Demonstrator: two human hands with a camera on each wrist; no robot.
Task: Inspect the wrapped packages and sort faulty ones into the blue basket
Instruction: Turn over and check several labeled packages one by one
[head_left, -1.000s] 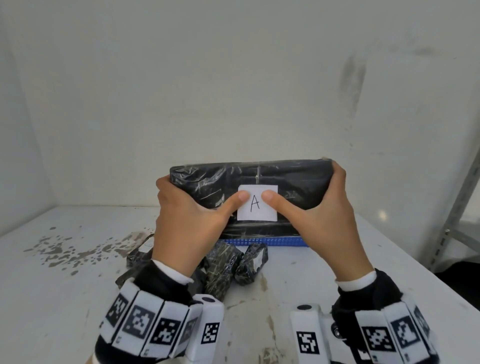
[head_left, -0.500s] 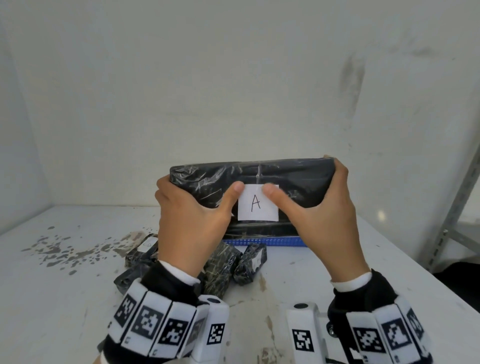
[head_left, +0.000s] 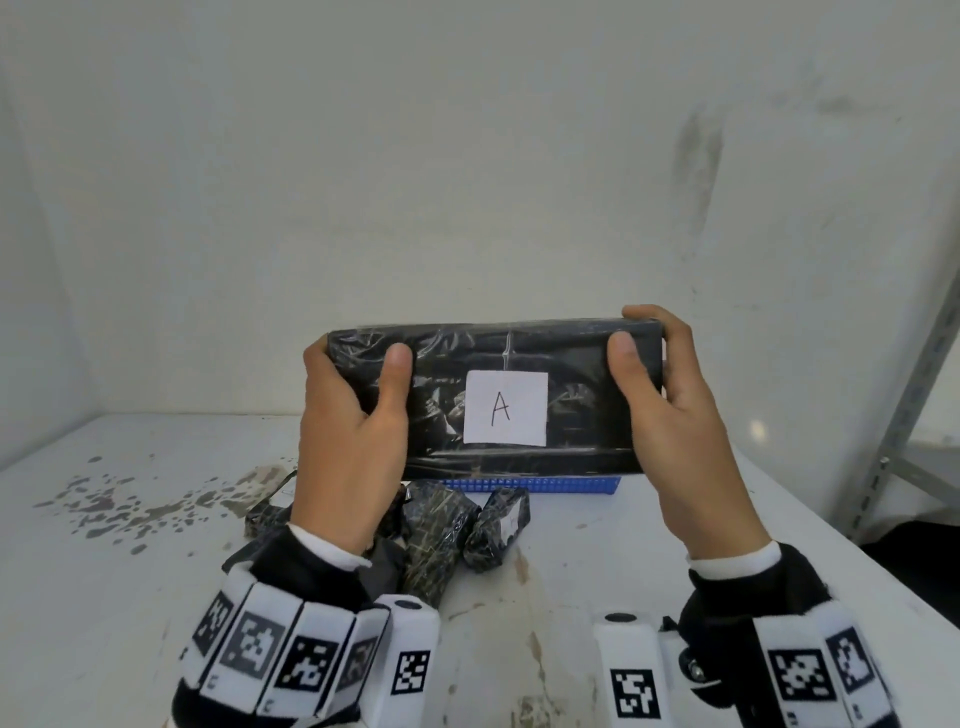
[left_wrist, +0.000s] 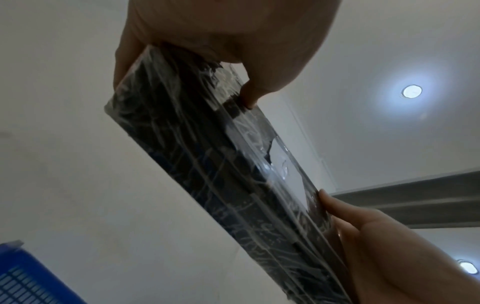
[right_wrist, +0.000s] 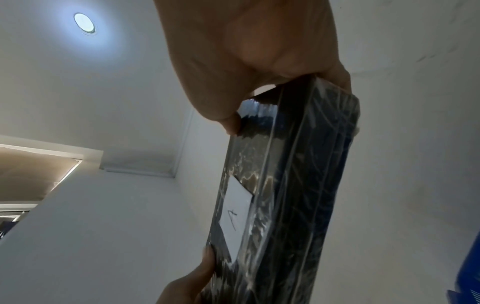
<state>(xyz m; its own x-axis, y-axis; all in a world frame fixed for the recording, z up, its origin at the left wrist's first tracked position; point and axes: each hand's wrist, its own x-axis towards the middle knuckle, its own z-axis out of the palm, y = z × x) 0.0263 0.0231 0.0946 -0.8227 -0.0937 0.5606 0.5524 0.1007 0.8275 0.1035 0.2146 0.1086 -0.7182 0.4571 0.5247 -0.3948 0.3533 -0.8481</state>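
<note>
Since the earlier frames both my thumbs have slid outward off the white label (head_left: 505, 408) toward the ends of the long wrapped package (head_left: 571, 358), leaving the handwritten "A" fully exposed. My left hand (head_left: 349, 447) grips the package's left end, thumb pressed flat on the front face, fingers curled behind. My right hand (head_left: 675, 431) grips the right end likewise, thumb on the front, fingers wrapped round the top and back. Both wrists are raised, forearms angled upward, holding the package level and upright in the air above the table (head_left: 130, 597), label facing me. The clear film over the black wrap is creased. The blue basket (head_left: 530, 484) sits on the table behind the package, toward the far edge, mostly hidden. Several small wrapped packages (head_left: 441, 525) lie heaped on the table below my left hand, near the middle.
</note>
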